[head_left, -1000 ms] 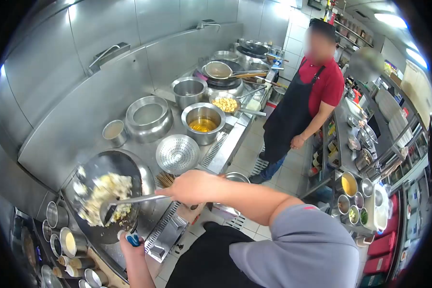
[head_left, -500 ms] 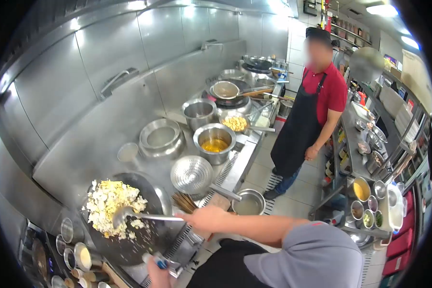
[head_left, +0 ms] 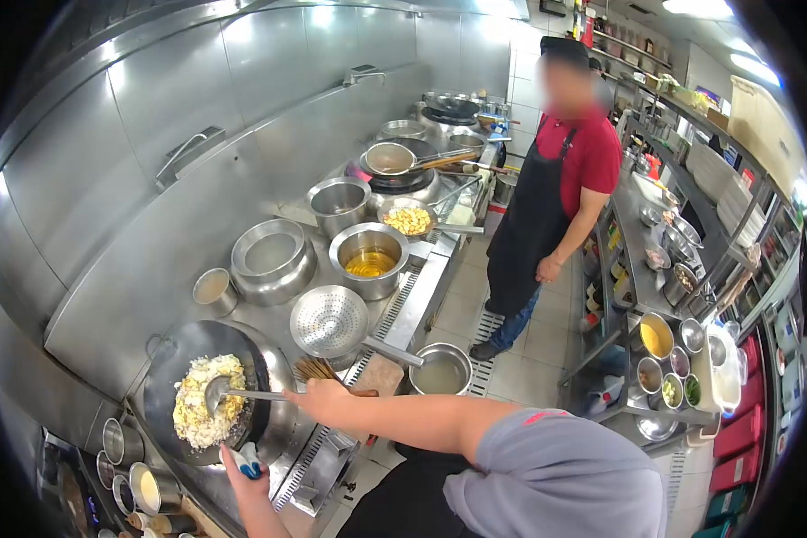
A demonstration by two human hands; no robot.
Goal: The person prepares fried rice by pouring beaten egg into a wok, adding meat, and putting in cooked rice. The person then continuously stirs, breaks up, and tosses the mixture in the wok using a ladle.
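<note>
My right hand (head_left: 318,397) grips the long handle of a metal ladle (head_left: 262,394). Its bowl rests in a white and yellow mix (head_left: 208,417) that looks like rice and egg, gathered in the dark wok (head_left: 166,377). At the wok's near rim my left hand (head_left: 245,475) is closed around a white and blue cloth (head_left: 249,455). The cloth lies against the rim; whether a wok handle is beneath it I cannot see.
Beyond the wok stand a perforated strainer (head_left: 329,309), a pot of yellow oil (head_left: 368,235) and a lidded-looking steel pot (head_left: 242,278). A bamboo brush (head_left: 316,368) lies near my right hand. A person (head_left: 547,197) stands in the aisle beside shelves (head_left: 637,309).
The food was spread wide with loose grains scattered; now it sits gathered in the wok. Both hands and the ladle have shifted with the wok, and the camera view has turned slightly.
</note>
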